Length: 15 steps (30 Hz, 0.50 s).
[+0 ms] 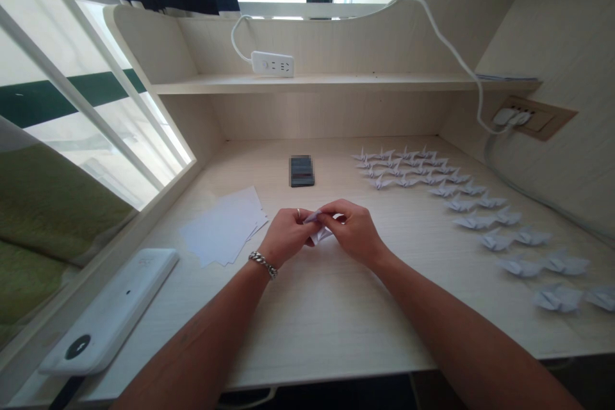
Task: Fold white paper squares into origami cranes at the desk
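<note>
Between my two hands is a small piece of folded white paper [321,235], held just above the middle of the desk. My left hand [287,234] is closed on its left side, with a ring on one finger and a chain bracelet at the wrist. The thumb and fingers of my right hand [353,229] pinch the upper right part of the paper. My fingers hide much of its shape. Left of my hands lies a loose stack of white paper sheets [223,224]. Several folded paper cranes [473,221] stand in rows on the right.
A dark phone-like object [302,171] lies beyond my hands. At the left edge rests a long white device [115,307] with a dark strap. A white power strip [272,64] sits on the shelf [336,82]; its cable runs to a wall socket [535,118] on the right.
</note>
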Motion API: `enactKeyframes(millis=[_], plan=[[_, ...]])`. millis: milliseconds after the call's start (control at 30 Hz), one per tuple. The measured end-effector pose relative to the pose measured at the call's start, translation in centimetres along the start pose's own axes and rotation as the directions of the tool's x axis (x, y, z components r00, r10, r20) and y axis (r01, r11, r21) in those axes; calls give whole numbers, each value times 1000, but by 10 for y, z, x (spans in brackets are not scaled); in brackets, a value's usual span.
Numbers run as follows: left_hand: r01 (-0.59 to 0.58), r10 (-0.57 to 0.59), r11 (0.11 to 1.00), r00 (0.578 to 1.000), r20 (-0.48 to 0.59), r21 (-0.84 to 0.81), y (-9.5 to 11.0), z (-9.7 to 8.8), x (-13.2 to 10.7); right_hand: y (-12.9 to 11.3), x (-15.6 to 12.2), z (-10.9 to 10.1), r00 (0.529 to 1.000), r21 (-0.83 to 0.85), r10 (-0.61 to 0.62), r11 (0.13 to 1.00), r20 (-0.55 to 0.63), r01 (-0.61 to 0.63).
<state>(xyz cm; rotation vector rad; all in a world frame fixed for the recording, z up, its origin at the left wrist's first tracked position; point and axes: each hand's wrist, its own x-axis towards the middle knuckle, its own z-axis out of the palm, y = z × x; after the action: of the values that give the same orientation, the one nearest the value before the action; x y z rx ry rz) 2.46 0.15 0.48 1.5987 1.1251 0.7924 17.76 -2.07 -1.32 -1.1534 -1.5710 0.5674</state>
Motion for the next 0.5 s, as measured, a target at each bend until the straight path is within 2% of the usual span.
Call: enactKeyframes(millis=[500], plan=[[112, -111, 993, 993, 38, -30, 7, -1, -4, -1, 2, 1, 994, 236, 108, 965, 32, -112]])
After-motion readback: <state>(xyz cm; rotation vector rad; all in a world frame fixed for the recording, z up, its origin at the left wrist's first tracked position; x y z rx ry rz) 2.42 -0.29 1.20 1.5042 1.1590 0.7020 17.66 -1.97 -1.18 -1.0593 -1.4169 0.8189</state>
